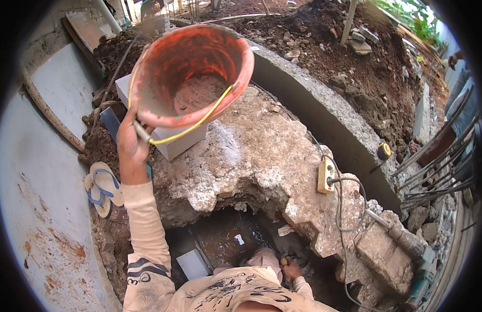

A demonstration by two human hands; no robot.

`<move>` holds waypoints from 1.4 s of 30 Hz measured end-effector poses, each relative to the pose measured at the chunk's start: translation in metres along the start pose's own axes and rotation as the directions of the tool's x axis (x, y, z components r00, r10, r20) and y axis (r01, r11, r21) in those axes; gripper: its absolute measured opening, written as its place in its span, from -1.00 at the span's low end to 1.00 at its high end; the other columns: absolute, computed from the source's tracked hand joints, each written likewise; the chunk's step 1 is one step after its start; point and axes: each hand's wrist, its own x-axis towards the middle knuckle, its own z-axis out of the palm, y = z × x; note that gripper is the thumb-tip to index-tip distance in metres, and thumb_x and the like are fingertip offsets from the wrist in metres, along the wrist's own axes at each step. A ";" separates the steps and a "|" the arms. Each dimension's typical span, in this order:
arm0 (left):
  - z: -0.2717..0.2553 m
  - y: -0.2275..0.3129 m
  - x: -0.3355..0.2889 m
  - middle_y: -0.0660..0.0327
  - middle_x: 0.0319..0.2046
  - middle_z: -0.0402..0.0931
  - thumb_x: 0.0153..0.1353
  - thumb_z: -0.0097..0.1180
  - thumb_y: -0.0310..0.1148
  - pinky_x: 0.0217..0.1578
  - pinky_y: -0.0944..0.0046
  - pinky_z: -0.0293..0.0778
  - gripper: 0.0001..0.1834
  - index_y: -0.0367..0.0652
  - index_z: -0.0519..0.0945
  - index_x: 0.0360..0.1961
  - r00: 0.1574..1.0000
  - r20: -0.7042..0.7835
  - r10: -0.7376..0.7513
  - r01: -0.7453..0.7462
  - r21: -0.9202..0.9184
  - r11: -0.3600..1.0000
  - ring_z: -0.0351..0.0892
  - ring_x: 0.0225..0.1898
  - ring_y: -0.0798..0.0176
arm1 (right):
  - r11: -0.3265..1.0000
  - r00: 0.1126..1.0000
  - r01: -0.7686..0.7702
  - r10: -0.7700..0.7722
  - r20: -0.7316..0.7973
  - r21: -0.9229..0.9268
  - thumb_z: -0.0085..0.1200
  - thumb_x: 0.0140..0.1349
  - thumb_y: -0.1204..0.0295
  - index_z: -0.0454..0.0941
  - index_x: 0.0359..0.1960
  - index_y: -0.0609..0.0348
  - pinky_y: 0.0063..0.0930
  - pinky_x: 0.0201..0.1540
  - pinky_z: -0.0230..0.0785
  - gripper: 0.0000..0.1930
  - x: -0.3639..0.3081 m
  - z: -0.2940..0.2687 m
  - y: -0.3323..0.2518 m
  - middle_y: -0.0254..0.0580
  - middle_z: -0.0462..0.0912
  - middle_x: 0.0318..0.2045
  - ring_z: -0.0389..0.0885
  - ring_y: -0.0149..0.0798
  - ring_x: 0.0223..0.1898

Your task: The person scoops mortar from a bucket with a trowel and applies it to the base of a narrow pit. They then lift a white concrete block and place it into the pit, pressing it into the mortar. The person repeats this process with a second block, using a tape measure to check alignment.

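My left hand (132, 143) is raised on an outstretched arm, closed on an orange bucket (243, 62) at its near left rim, beside the grey grip of the yellow wire handle (196, 125). The bucket tips toward me; its inside is smeared with grey residue. Behind and below it sits a pale block (184, 144) on the broken concrete. Down in the pit, close to my body, my right hand (291, 271) has its fingers curled around something small and yellowish-brown, partly hidden, whose kind I cannot make out.
Below me is a dark, wet pit (225, 236) with a ragged concrete edge. A power strip (325, 176) with a cable, a drill-like power tool (420, 265) and a tape measure (384, 151) lie right. Sandals (106, 183) lie left. Another person's leg (457, 93) shows far right, near bent rods.
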 end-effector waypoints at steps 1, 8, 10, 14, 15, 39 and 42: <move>0.018 -0.001 0.015 0.01 0.20 0.51 0.52 0.04 -0.27 0.25 0.02 0.51 -0.52 -0.36 0.40 0.31 0.999 0.032 0.012 -0.012 -0.001 1.000 0.56 0.20 0.07 | 0.998 0.994 0.063 -0.064 0.087 0.014 0.21 0.16 0.15 0.46 0.31 0.12 -0.01 0.26 0.38 -0.34 -0.001 -0.013 -0.018 0.29 0.61 0.17 0.54 0.28 0.25; 0.121 -0.112 0.142 0.05 0.05 0.53 0.44 0.14 -0.36 0.19 0.04 0.50 -0.62 -0.31 0.45 0.18 0.998 -0.063 0.023 -0.038 -0.242 0.970 0.56 0.09 0.08 | 0.976 0.947 0.193 -0.213 0.241 0.105 0.34 0.11 0.18 0.51 0.23 0.20 -0.14 0.20 0.40 -0.35 -0.006 -0.048 -0.077 0.15 0.68 0.07 0.63 0.07 0.16; 0.115 -0.142 0.185 0.04 -0.01 0.59 0.40 0.16 -0.34 0.07 0.08 0.51 -0.64 -0.33 0.53 0.11 0.974 -0.183 0.132 -0.155 -0.113 0.982 0.61 0.01 0.07 | 0.964 0.915 0.237 -0.264 0.306 0.123 0.32 0.13 0.22 0.53 0.19 0.22 -0.15 0.18 0.41 -0.41 -0.006 -0.043 -0.085 0.12 0.70 0.04 0.64 0.04 0.14; 0.094 -0.223 0.220 -0.13 0.01 0.65 0.35 0.13 -0.28 0.01 0.12 0.56 -0.56 -0.40 0.60 0.12 0.894 -0.429 0.130 0.013 0.316 0.949 0.70 0.00 0.00 | 0.979 0.881 0.167 -0.201 0.428 0.116 0.27 0.20 0.39 0.53 0.19 0.23 -0.31 0.18 0.39 -0.50 -0.029 -0.060 -0.119 -0.10 0.72 -0.02 0.63 -0.22 0.05; 0.040 -0.227 0.242 -0.23 0.07 0.63 0.33 0.06 -0.24 0.10 0.17 0.57 -0.52 -0.40 0.61 0.13 0.868 -0.466 0.170 0.114 0.522 0.845 0.70 0.06 -0.03 | 0.980 0.839 0.187 -0.197 0.507 0.070 0.33 0.20 0.40 0.50 0.25 0.23 -0.38 0.19 0.37 -0.43 -0.055 -0.072 -0.160 -0.15 0.70 0.02 0.59 -0.30 0.05; 0.081 -0.149 0.223 -0.05 0.51 0.10 0.29 0.19 -0.12 0.37 -0.39 0.24 -0.22 -0.11 0.26 0.48 0.928 -0.316 -0.196 0.246 0.127 0.961 0.10 0.50 -0.28 | 0.586 0.750 0.287 -0.629 0.203 0.758 0.39 0.08 0.55 0.52 0.12 0.37 -0.44 -0.43 0.51 -0.47 -0.059 -0.183 -0.259 -0.18 0.64 -0.32 0.61 -0.34 -0.47; 0.067 -0.118 0.194 -0.10 0.49 0.13 0.34 0.16 -0.13 0.36 -0.30 0.30 -0.28 -0.19 0.29 0.45 0.951 -0.252 -0.178 0.197 0.051 0.979 0.15 0.47 -0.28 | 0.514 0.800 0.420 -0.599 -0.037 0.748 0.39 0.06 0.58 0.53 0.08 0.41 -0.47 -0.50 0.49 -0.49 -0.041 -0.176 -0.279 -0.19 0.62 -0.31 0.61 -0.37 -0.53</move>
